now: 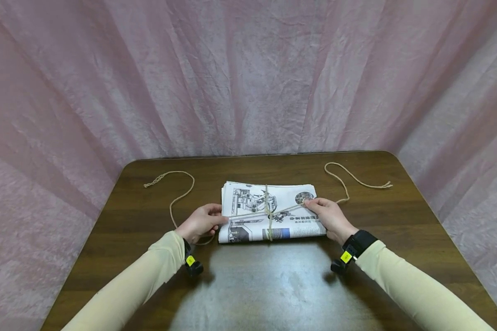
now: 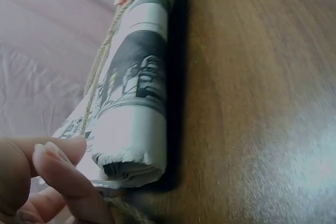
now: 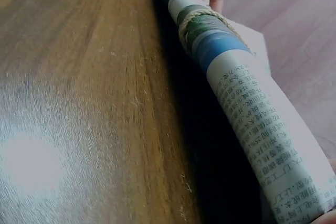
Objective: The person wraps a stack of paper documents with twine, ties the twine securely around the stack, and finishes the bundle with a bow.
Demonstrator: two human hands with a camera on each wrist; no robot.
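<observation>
A folded stack of newspapers (image 1: 257,234) lies on the table, its rounded fold toward me. Beige twine (image 1: 269,230) circles its middle and crosses on top. At the stack's left edge my left hand (image 1: 203,222) pinches one strand between thumb and fingers; the left wrist view shows this twine (image 2: 93,93) stretched along the newspaper (image 2: 131,129). Near the right edge my right hand (image 1: 330,217) pinches the other strand. The right wrist view shows the fold of the newspaper (image 3: 257,129) with twine (image 3: 202,13) round it, but that hand's grip is mostly out of frame.
Loose twine tails curve beyond both hands, one frayed tail (image 1: 182,173) at the left and another tail (image 1: 368,185) at the right. The brown wooden table (image 1: 248,285) ends at the back before a pink curtain (image 1: 248,82). Wrist cameras sit on both wrists.
</observation>
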